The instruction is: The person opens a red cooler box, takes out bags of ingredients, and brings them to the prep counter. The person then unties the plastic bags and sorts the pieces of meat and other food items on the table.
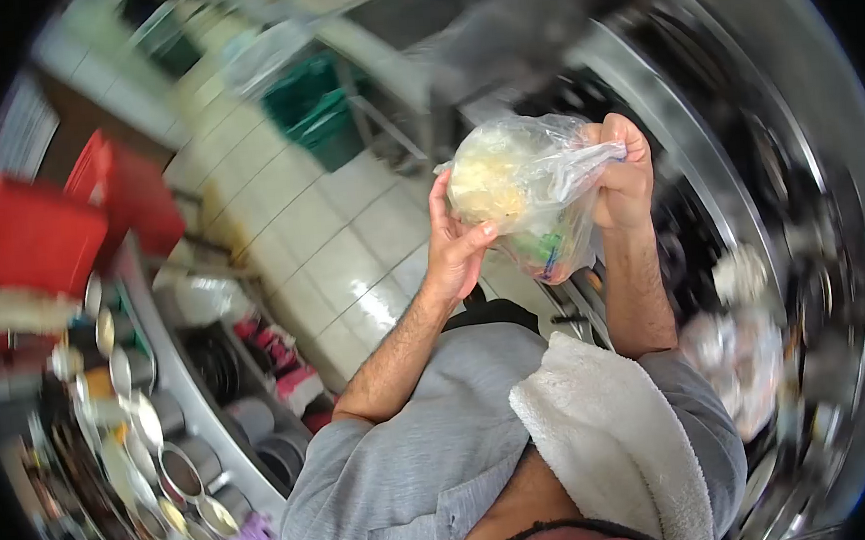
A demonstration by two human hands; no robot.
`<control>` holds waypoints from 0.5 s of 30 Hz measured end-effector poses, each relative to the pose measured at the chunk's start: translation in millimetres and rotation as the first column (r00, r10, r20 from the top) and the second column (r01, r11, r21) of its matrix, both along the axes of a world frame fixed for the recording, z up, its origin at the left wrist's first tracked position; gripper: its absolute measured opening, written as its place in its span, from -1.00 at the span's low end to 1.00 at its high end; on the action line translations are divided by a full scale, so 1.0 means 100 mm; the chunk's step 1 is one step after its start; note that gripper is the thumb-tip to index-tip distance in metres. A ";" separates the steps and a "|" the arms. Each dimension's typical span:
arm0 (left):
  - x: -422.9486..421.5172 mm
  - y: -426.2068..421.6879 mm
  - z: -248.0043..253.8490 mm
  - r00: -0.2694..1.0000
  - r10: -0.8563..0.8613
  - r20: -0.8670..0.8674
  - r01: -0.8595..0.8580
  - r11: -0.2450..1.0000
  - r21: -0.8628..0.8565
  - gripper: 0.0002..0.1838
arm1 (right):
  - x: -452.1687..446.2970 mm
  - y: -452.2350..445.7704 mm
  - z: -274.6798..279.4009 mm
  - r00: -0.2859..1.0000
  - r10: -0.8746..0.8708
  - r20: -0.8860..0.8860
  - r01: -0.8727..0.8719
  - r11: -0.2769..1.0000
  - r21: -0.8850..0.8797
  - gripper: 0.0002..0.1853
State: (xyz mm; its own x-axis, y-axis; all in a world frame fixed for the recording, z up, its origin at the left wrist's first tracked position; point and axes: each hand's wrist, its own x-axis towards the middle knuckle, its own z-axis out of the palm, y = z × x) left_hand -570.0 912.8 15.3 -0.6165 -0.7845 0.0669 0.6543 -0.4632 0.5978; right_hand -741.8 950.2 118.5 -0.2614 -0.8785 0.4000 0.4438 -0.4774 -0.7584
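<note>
A clear plastic bag (556,166) with a pale yellowish lump (486,181) inside is held up in front of my chest. Coloured print, green and red, shows low on the bag. My left hand (459,243) cups the lump's lower left side through the plastic, thumb in front. At the bag's gathered right end, my right hand (624,171) is closed round the twisted plastic. A white towel (614,428) hangs over my shoulder on the grey shirt.
A green lined bin (316,113) stands on the tiled floor beyond my hands. Red containers (39,237) and a metal counter with cups and pots (186,468) are at the left. A metal sink (415,15) lies ahead; a filled plastic bag (735,359) is at the right.
</note>
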 end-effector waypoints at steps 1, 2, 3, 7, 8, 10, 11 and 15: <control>0.17 -0.16 0.02 0.996 0.086 0.007 -0.086 0.996 -0.005 0.02 | 0.13 -0.33 0.00 0.996 0.086 0.007 -0.086 0.996 -0.005 -0.67; 0.33 -0.27 0.03 0.976 0.190 0.109 -0.185 0.981 -0.053 0.00 | 0.24 -0.61 -0.02 0.987 0.144 0.074 -0.143 0.990 -0.021 -0.67; 0.50 -0.46 0.03 0.935 0.289 0.206 -0.274 0.957 -0.100 -0.03 | 0.38 -0.95 -0.02 0.970 0.197 0.139 -0.195 0.980 -0.033 -0.68; 1.19 -1.25 -0.06 0.650 0.571 0.501 -0.386 0.816 -0.430 0.05 | 0.99 -2.13 -0.10 0.855 0.482 0.190 -0.476 0.876 -0.082 -0.67; 1.38 -1.50 -0.20 0.295 0.787 0.543 -0.282 0.614 -0.737 0.21 | 1.18 -2.41 -0.09 0.806 0.563 0.185 -0.552 0.827 -0.109 -0.68; 1.62 -1.86 0.15 0.127 0.864 0.486 -0.209 0.503 -0.839 0.27 | 1.50 -2.96 -0.11 0.711 0.697 0.093 -0.691 0.717 -0.092 -0.69; 1.71 -2.06 0.35 0.005 0.914 0.405 -0.086 0.404 -0.911 0.34 | 1.66 -3.22 -0.09 0.625 0.780 -0.002 -0.779 0.624 -0.068 -0.71; 2.10 -3.07 0.69 -0.027 0.881 0.473 0.196 0.468 -0.861 0.11 | 2.38 -4.19 0.04 0.547 0.827 -0.132 -0.834 0.552 0.006 -0.69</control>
State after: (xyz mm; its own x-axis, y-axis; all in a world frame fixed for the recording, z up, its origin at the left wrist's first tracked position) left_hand -360.3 606.1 84.3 -0.2032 -0.9057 0.3720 -0.6943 0.4011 0.5975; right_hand -503.6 531.3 122.9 0.6208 -0.6586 0.4254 0.5812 0.0225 -0.8134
